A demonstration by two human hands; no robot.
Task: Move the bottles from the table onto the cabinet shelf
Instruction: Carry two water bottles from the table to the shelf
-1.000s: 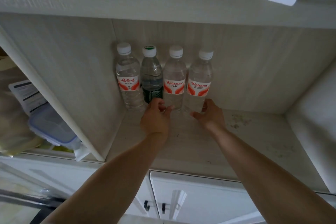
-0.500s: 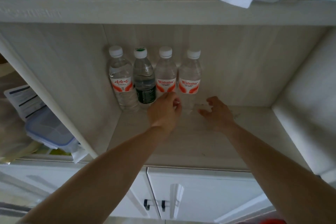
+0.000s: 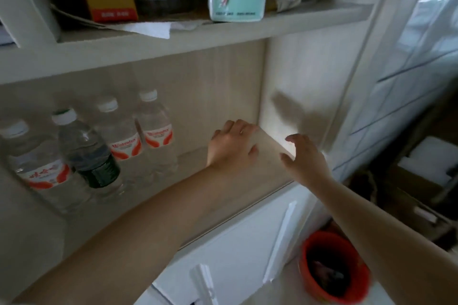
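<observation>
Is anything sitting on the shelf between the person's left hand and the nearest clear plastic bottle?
No. In the head view, only bare shelf separates the left hand from the rightmost bottle.

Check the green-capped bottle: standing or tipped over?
Standing. The green-capped bottle rests on its base on the shelf, cap up, in line with three others; its lean matches theirs.

Four bottles (image 3: 104, 156) stand in a row at the back left of the cabinet shelf (image 3: 223, 195). The left hand (image 3: 231, 147) and the right hand (image 3: 306, 160) are over the bare right part of the shelf, both empty with fingers loose. A red bucket (image 3: 332, 265) stands on the floor below.
</observation>
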